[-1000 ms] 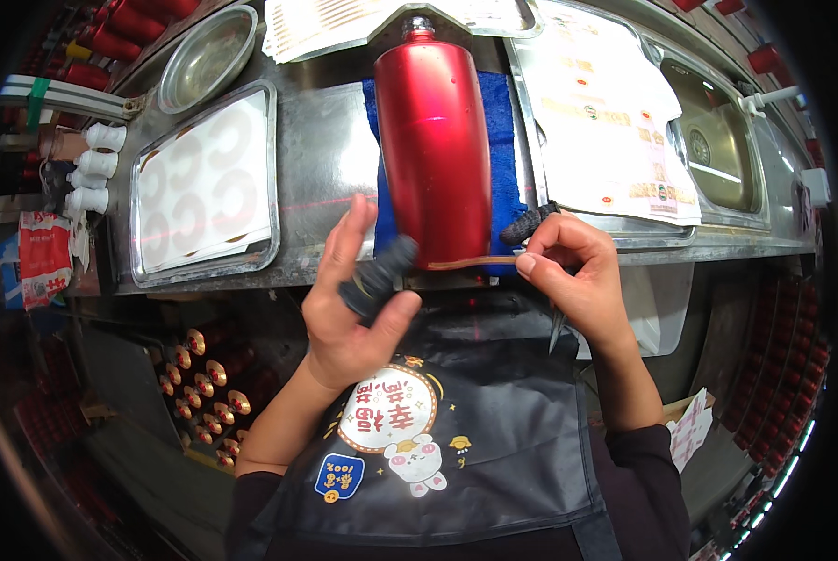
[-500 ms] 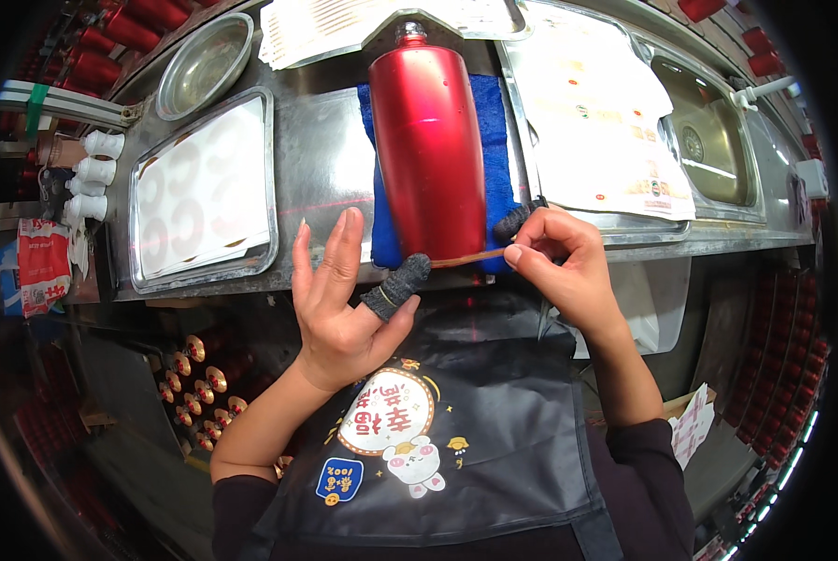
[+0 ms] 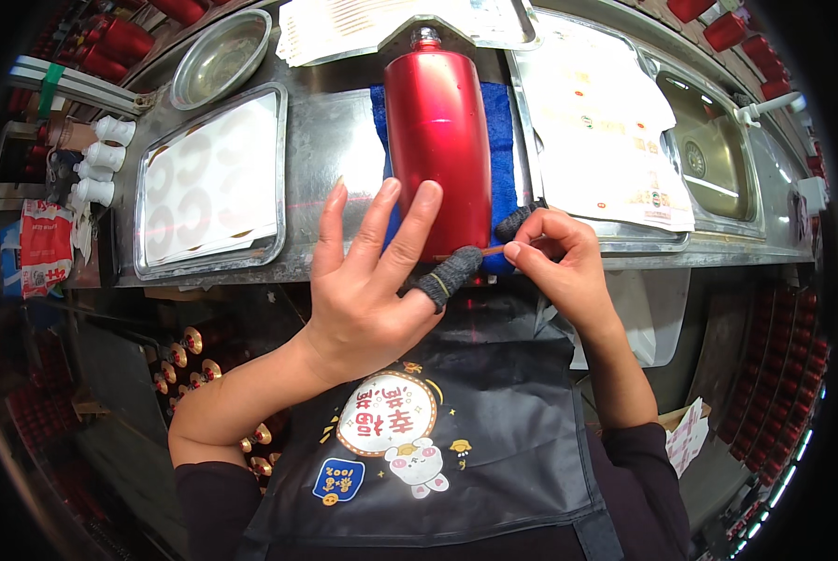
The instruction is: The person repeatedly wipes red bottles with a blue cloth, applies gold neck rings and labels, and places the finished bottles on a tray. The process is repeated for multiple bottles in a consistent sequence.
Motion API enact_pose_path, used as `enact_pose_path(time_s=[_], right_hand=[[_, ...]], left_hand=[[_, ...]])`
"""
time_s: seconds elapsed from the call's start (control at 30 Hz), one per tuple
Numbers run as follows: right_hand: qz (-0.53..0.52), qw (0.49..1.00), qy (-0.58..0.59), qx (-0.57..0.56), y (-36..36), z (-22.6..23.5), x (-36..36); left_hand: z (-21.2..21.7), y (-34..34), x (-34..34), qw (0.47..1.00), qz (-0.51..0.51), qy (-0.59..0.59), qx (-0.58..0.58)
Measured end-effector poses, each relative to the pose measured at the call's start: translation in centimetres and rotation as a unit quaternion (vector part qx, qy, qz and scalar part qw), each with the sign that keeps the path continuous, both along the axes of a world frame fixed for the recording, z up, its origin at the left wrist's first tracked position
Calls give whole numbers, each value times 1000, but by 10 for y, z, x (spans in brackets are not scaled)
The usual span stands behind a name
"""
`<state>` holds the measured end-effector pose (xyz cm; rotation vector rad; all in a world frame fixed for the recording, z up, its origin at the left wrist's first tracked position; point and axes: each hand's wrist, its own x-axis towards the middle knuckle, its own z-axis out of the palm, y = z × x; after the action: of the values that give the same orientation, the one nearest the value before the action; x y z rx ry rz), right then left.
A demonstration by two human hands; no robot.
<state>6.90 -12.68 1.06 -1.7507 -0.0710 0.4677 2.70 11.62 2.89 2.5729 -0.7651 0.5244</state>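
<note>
Strip (image 3: 495, 251): thin, brown; at base of red bottle (image 3: 437, 140), centre of frame.
Right hand (image 3: 568, 262): thumb and finger pinched on strip end.
Left hand (image 3: 372, 290): three fingers fanned wide; dark-covered index over strip; thumb hidden, grip not determinable.
Bottle support: blue towel (image 3: 502, 159), upper centre.
Metal tray (image 3: 282, 159): upper left, under white sheets (image 3: 213, 178).

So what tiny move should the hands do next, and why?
Perhaps the left hand should slide its dark finger cover along the brown strip toward the right hand, pressing gently: the cover meets the strip by the red bottle, and the right hand pinches the strip's end.
</note>
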Motion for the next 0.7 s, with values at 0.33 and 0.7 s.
enact_pose_path(time_s=[0.33,0.7], right_hand=[[25,999,-15,-43,2,5,1],[38,997,-38,-51,-2,36,-2]], left_hand=[[-27,-11,18,992,15,8,-126],[-53,20,-25,991,6,53,-123]])
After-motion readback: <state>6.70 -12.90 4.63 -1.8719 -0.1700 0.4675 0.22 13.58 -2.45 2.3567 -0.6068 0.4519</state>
